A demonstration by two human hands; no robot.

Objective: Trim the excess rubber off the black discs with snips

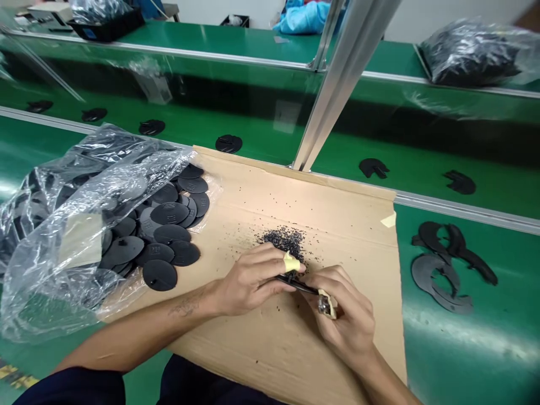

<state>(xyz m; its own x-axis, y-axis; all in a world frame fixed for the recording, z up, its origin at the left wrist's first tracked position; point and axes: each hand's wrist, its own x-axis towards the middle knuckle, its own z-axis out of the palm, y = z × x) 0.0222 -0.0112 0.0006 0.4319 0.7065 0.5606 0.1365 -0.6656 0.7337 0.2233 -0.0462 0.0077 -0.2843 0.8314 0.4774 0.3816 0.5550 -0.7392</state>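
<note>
My left hand [257, 278] is closed on a black plastic disc [301, 286], seen almost edge-on above the cardboard. Pale yellow tape [291, 262] wraps one of its fingertips. My right hand [348, 309] is at the disc's right end, its fingers curled round a small tool [324, 304] with a shiny end and pale tape about it. The tool's working end is hidden by the fingers. Just beyond the hands, a heap of tiny black scraps [284, 239] lies on the cardboard sheet [358, 225].
At left, a clear plastic bag [84, 191] spills black discs [169, 212]. Black curved pieces [434, 275] lie on the green table at right. Behind a metal rail, spaced discs [228, 143] rest on a green surface. A slanted metal post [333, 84] rises behind the cardboard.
</note>
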